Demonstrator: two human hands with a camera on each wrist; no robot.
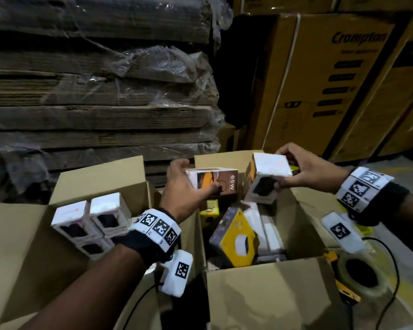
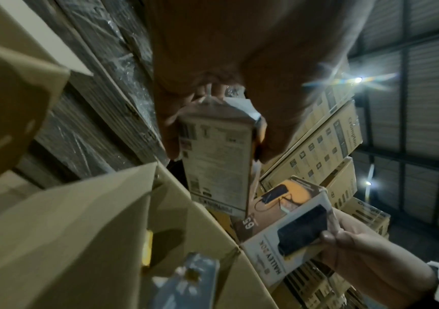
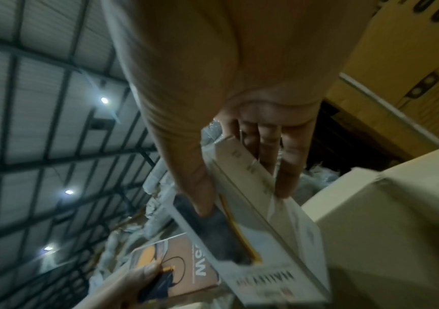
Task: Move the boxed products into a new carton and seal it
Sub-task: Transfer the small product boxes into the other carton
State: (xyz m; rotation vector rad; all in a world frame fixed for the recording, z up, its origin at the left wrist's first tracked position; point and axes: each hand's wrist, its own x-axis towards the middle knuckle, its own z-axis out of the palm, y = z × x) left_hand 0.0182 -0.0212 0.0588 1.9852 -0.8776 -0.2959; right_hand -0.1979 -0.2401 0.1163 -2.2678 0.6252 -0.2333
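With the left hand (image 1: 177,186) gripping a brown "65W" product box (image 1: 212,182) and the right hand (image 1: 303,170) a white product box (image 1: 267,177), each should be set upright beside the white boxes (image 1: 91,217) in the left cardboard carton (image 1: 100,179).

A brown 65W product box (image 1: 212,181) lies sideways between the left fingers (image 1: 177,163); a white box (image 1: 267,177) sits tilted in the right fingers (image 1: 284,151).

Head camera looks down over both cartons; wrist cameras look up close, seemingly ceilingward, sharing the held boxes.
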